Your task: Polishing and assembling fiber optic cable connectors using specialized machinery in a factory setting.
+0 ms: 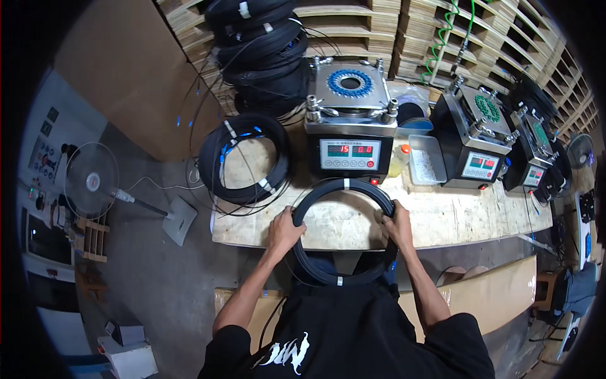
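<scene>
A coil of black cable (307, 258), bound with white tape at top and bottom, is held between my two hands over the workbench's front edge. My left hand (286, 228) is closed round the coil's left side, and my right hand (398, 226) grips its right side. Its far part lies close to the front of a polishing machine (350, 155) that has a steel top, a ring of blue connectors and a lit red display. To the left, another black cable coil (211, 165) with blue connector ends rests on the bench.
Tall stacked cable coils (262, 63) stand behind on the left. Right of the machine are a bottle with an orange cap (400, 162), a clear plastic tub (427, 159) and a second polishing machine (478, 136). A standing fan (93, 182) is on the floor at left.
</scene>
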`<state>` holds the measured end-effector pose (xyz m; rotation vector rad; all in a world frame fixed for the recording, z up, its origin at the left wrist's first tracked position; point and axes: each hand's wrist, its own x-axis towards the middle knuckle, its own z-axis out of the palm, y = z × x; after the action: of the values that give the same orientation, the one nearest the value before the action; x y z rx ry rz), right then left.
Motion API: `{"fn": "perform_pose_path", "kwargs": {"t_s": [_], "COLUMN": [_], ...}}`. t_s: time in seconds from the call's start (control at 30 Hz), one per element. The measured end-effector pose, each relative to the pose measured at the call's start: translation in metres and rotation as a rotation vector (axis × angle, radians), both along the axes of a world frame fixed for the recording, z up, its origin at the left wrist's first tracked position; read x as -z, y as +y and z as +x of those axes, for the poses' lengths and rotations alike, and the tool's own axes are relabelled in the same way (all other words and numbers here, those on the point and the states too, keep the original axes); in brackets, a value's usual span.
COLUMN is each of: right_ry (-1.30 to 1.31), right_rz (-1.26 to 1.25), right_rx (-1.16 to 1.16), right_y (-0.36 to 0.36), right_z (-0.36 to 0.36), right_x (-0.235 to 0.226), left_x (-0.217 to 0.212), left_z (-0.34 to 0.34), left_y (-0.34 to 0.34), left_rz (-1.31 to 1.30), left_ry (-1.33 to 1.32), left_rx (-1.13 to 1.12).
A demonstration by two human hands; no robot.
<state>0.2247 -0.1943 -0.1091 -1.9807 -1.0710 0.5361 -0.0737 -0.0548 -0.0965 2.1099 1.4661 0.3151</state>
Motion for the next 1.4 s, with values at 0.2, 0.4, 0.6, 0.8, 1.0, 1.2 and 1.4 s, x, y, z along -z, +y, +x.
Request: {"fn": "perform_pose_path", "kwargs": {"t_s": [0.2, 0.4, 0.6, 0.8, 1.0, 1.2, 1.4], "right_ry": [0.102, 0.176, 0.129, 0.275, 0.48, 0.58, 0.593], "right_rz": [0.129, 0.364, 0.547, 0.584, 0.515, 0.277, 0.056], "right_rx": [-0.095, -0.268, -0.548, -0.704, -0.884, -0.713, -0.573], "right_y": [0.001, 0.015, 0.058, 0.122, 0.224, 0.326, 0.389], "right_z": [-0.025, -0.069, -0.114, -0.144, -0.148, -0.151, -0.137], "right_x": [-0.078, -0.178, -0.269, -0.316, -0.317, -0.248, -0.156], "left_x": [-0.046, -0.126, -0.209, -0.265, -0.303, -0.248, -0.165], "left_z": [-0.032, -0.085, -0.148, -0.183, -0.192, -0.209, -0.196], "left_y": [-0.022, -0.058, -0.057, -0.031, 0.047, 0.19, 0.296], "left_rz": [0.101, 0.447, 0.528, 0.263, 0.148, -0.351, -0.603], "left_ry": [-0.236, -0.329, -0.485, -0.953, -1.029, -0.963, -0.817], "left_rx": [-0.025, -0.156, -0.236, -0.094, -0.219, -0.26, -0.267]}}
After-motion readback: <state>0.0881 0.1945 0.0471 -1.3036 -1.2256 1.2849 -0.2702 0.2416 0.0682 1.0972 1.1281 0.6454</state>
